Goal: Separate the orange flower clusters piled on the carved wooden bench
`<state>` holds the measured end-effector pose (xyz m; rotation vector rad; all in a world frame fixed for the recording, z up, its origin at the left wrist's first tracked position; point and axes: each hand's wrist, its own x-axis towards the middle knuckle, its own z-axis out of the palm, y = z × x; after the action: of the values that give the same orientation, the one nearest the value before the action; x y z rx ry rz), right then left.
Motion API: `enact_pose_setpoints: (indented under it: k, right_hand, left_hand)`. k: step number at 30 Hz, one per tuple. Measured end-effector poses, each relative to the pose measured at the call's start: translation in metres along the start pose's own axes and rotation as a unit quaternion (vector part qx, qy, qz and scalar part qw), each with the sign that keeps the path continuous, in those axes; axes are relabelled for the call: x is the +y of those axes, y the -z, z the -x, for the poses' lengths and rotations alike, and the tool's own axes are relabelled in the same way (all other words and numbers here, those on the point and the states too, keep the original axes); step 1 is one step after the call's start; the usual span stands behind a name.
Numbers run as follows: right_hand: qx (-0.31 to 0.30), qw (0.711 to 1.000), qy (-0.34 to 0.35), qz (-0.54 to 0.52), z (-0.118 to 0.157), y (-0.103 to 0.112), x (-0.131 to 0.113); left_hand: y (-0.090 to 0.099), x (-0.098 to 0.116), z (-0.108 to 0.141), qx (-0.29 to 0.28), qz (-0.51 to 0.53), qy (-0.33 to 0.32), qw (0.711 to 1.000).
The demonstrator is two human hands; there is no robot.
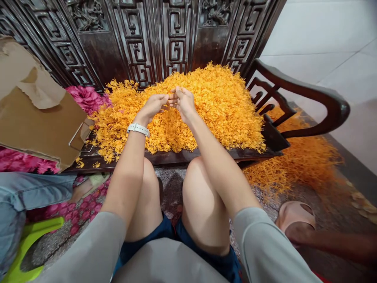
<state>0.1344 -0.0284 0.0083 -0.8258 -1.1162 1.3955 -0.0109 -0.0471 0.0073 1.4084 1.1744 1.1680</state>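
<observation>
A large heap of small yellow-orange artificial-looking flowers is spread over a dark wooden bench seat. My left hand, with a pale watch band on its wrist, is over the middle of the heap, thumb and fingers pinched together. My right hand is beside it, fingers curled inward so that the fingertips of both hands meet. Whatever is between the fingertips is too small to make out. A blurred orange patch shows just below the hands.
A torn cardboard box stands at left beside pink flowers. The carved backrest rises behind, and a curved armrest juts out at right. Orange stems lie on the floor. Other people's legs and a sandalled foot are close by.
</observation>
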Motion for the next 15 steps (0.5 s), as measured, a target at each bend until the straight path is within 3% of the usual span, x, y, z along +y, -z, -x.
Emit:
enact_pose_setpoints:
  k: [8, 13, 15]
  right_hand:
    - [-0.064, 0.994, -0.018, 0.086, 0.01, 0.0, -0.011]
    - [-0.072, 0.989, 0.041, 0.121, 0.017, -0.004, -0.022]
    - [-0.149, 0.977, 0.043, 0.149, 0.032, -0.016, -0.03]
  left_hand:
    - [0.005, -0.003, 0.007, -0.021, -0.065, -0.034, 0.997]
    - [0.013, -0.013, -0.009, 0.122, -0.108, -0.129, 0.978]
    - [0.016, -0.015, -0.016, 0.177, -0.122, -0.147, 0.965]
